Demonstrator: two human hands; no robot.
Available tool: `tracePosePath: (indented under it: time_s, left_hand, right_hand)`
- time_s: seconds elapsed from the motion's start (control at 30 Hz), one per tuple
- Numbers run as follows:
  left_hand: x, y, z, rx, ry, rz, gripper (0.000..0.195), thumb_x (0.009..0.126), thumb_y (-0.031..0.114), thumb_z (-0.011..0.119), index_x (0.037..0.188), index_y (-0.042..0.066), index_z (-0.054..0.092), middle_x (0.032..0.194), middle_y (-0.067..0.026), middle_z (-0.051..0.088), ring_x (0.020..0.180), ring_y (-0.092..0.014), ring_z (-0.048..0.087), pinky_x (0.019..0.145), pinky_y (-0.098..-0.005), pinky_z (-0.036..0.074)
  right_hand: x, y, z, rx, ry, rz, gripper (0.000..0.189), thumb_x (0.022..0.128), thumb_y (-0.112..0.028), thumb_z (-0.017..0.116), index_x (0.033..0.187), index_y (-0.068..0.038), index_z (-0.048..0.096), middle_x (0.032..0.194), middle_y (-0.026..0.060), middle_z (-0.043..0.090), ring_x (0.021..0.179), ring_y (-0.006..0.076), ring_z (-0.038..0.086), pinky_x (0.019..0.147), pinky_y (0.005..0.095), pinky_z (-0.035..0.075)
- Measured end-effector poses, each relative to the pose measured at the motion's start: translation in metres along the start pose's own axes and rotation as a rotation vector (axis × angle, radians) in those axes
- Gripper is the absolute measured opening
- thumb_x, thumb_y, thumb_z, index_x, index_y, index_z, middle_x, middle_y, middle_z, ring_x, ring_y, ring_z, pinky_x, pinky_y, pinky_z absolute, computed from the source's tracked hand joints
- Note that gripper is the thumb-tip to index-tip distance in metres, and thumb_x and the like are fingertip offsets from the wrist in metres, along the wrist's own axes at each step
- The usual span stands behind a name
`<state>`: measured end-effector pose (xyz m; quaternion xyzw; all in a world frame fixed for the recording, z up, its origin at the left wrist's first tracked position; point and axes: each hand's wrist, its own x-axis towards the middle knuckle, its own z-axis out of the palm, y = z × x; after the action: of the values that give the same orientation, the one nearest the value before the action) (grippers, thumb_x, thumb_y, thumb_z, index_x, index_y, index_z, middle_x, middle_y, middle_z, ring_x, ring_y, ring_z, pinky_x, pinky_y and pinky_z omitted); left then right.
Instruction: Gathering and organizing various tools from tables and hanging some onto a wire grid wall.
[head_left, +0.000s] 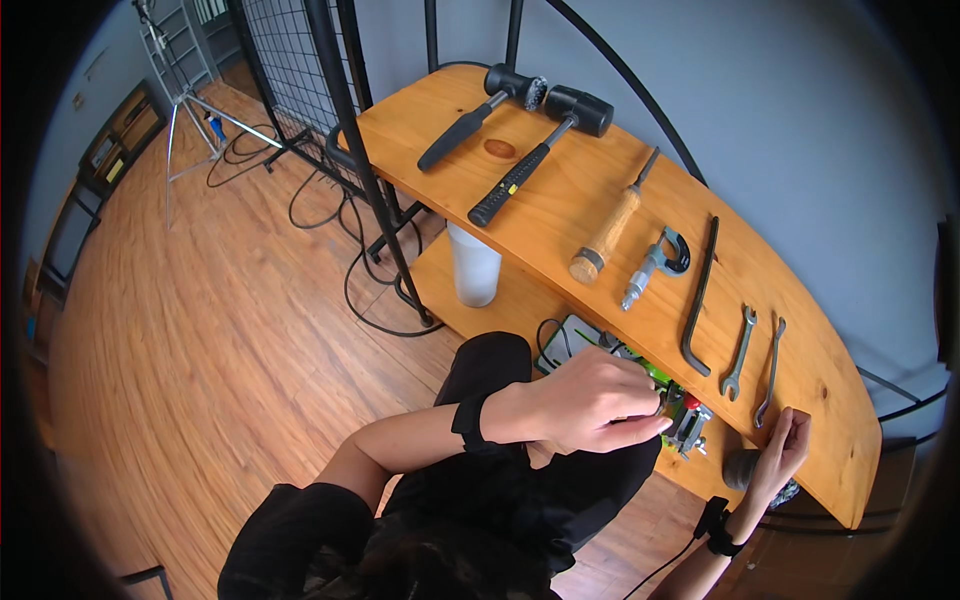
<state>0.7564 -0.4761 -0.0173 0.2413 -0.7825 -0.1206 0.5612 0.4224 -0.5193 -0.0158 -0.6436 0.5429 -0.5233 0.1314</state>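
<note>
My left hand is curled in front of the shelf edge, palm down. A small dark edge shows by its thumb and forefinger; whether they hold it, I cannot tell. My right hand is at the wooden shelf's front edge, its fingers loosely closed with nothing visible in them. Nearest to it lies a thin wrench, then an open-end wrench and a black hex key. Farther left are a micrometer, a wooden-handled chisel and two black-headed mallets.
On the lower shelf stand a white cylinder, a green and grey tool and a dark roll. A black metal frame post rises at the left. Cables lie on the floor beside a tripod.
</note>
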Motion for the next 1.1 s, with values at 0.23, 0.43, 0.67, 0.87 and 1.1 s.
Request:
tracePosePath:
  time_s: [0.23, 0.43, 0.67, 0.87, 1.1]
  left_hand:
    - [-0.008, -0.005, 0.005, 0.03, -0.051, -0.016, 0.036, 0.084, 0.012, 0.073, 0.057, 0.007, 0.049, 0.053, -0.0042, 0.044, 0.048, -0.021, 0.048, 0.042, -0.0342, 0.035]
    - [-0.019, -0.008, 0.019, -0.012, -0.102, -0.03, 0.032, 0.082, 0.011, 0.073, 0.058, 0.007, 0.052, 0.054, -0.0031, 0.049, 0.048, -0.02, 0.051, 0.042, -0.0325, 0.038]
    - [-0.027, -0.015, 0.039, -0.058, -0.204, -0.097, 0.042, 0.08, 0.007, 0.072, 0.051, 0.007, 0.042, 0.048, -0.0041, 0.038, 0.041, -0.02, 0.042, 0.04, -0.0309, 0.03]
    - [-0.029, -0.017, 0.068, -0.154, -0.296, -0.107, 0.042, 0.079, 0.01, 0.076, 0.053, 0.009, 0.043, 0.05, -0.0032, 0.037, 0.041, -0.02, 0.041, 0.04, -0.0321, 0.03]
    - [-0.032, -0.023, 0.097, -0.273, -0.375, -0.117, 0.039, 0.078, 0.01, 0.077, 0.054, 0.008, 0.046, 0.051, -0.0021, 0.04, 0.043, -0.017, 0.042, 0.039, -0.0294, 0.031]
  right_hand:
    - [-0.004, 0.004, 0.003, 0.011, 0.063, -0.007, 0.031, 0.104, -0.018, 0.052, 0.077, -0.006, 0.044, 0.069, -0.0064, 0.032, 0.063, 0.0039, 0.025, 0.054, 0.0231, 0.019]
    - [-0.015, -0.002, -0.006, -0.008, 0.127, 0.014, 0.031, 0.103, -0.018, 0.053, 0.076, -0.006, 0.044, 0.069, -0.0055, 0.036, 0.064, 0.0033, 0.027, 0.054, 0.0222, 0.022]
    - [-0.01, -0.019, 0.009, -0.047, 0.11, 0.004, 0.027, 0.1, -0.01, 0.058, 0.075, -0.002, 0.049, 0.064, -0.0053, 0.04, 0.062, 0.0033, 0.031, 0.052, 0.0226, 0.025]
    - [-0.01, -0.016, 0.005, -0.099, 0.14, -0.035, 0.028, 0.097, -0.011, 0.062, 0.074, -0.001, 0.05, 0.057, -0.0027, 0.04, 0.053, 0.004, 0.031, 0.047, 0.0232, 0.024]
    - [-0.012, -0.02, 0.011, -0.091, 0.099, -0.042, 0.027, 0.096, -0.013, 0.064, 0.076, 0.0, 0.053, 0.059, 0.0006, 0.046, 0.053, 0.0062, 0.038, 0.048, 0.0225, 0.032]
